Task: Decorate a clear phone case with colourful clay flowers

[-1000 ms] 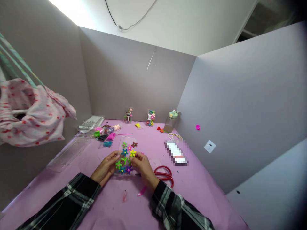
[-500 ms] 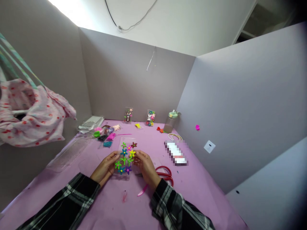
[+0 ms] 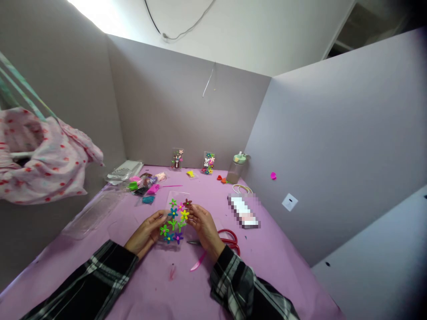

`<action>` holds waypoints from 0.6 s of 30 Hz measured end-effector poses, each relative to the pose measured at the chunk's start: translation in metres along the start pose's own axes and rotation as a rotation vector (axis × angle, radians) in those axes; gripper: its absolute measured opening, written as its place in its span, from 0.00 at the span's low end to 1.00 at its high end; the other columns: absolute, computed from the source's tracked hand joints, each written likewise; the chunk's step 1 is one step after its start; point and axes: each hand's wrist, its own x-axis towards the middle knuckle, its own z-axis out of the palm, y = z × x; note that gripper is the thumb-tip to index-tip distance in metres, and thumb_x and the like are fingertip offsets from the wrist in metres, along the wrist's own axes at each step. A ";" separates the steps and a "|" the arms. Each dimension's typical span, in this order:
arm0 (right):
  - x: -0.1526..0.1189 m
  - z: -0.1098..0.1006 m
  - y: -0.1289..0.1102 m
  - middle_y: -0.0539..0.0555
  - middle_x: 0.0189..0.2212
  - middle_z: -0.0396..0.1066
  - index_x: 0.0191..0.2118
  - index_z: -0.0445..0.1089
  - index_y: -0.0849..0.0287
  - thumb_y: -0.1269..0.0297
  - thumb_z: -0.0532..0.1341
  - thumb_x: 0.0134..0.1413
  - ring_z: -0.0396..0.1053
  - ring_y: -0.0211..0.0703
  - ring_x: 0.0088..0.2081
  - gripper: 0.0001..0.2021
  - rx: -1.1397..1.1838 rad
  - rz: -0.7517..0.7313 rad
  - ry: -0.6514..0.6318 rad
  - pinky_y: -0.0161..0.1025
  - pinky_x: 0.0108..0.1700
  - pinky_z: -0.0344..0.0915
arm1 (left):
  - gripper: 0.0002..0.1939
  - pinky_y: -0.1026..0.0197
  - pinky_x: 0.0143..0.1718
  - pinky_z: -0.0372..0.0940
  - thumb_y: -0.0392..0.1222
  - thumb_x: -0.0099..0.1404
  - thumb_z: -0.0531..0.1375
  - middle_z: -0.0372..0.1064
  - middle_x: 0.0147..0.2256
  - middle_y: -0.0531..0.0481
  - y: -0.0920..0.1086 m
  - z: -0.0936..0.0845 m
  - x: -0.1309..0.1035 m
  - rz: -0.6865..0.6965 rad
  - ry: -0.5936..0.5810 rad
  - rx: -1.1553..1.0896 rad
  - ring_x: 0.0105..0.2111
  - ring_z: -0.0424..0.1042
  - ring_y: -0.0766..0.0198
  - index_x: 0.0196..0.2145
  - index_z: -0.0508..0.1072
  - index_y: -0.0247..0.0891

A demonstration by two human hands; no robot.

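I see the flower-decorated clear case (image 3: 177, 196) between my hands, long axis pointing away, my left hand (image 3: 143, 236) clamped on its left edge, my right hand (image 3: 206, 227) curled beside its right, grip unclear.

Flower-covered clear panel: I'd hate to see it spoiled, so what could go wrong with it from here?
The right hand's fingers are close to the brown flower and yellow flower, so a brush might shift or squash one.

The red-handled scissors lie partly behind the right forearm, tip towards the clear panel; a knock could push them against it.

The left hand grips one edge, so a slip might tilt it.
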 end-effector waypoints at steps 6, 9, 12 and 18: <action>0.000 0.001 -0.001 0.52 0.29 0.74 0.35 0.76 0.61 0.48 0.70 0.43 0.68 0.36 0.29 0.20 -0.014 -0.019 0.017 0.34 0.35 0.63 | 0.15 0.62 0.36 0.72 0.40 0.60 0.67 0.79 0.42 0.44 0.000 0.001 -0.001 -0.006 -0.020 0.007 0.37 0.79 0.58 0.45 0.77 0.38; 0.000 0.001 0.000 0.53 0.30 0.74 0.33 0.75 0.61 0.49 0.70 0.44 0.68 0.36 0.30 0.19 -0.022 -0.019 0.018 0.34 0.36 0.64 | 0.14 0.62 0.37 0.72 0.40 0.60 0.67 0.79 0.41 0.44 0.000 0.002 -0.001 -0.009 -0.023 0.016 0.37 0.78 0.59 0.45 0.77 0.38; -0.001 0.000 0.000 0.53 0.30 0.75 0.33 0.74 0.61 0.52 0.70 0.44 0.69 0.36 0.30 0.17 -0.005 -0.010 0.013 0.34 0.36 0.64 | 0.13 0.62 0.38 0.72 0.40 0.61 0.66 0.79 0.41 0.44 0.001 0.003 -0.002 -0.014 -0.021 0.022 0.37 0.78 0.59 0.45 0.77 0.38; 0.000 0.000 0.000 0.51 0.29 0.74 0.32 0.73 0.60 0.55 0.71 0.42 0.68 0.35 0.29 0.15 0.037 0.001 0.011 0.34 0.36 0.64 | 0.13 0.61 0.38 0.72 0.39 0.62 0.65 0.79 0.40 0.44 0.001 0.003 -0.002 -0.011 -0.029 0.026 0.38 0.78 0.57 0.45 0.76 0.37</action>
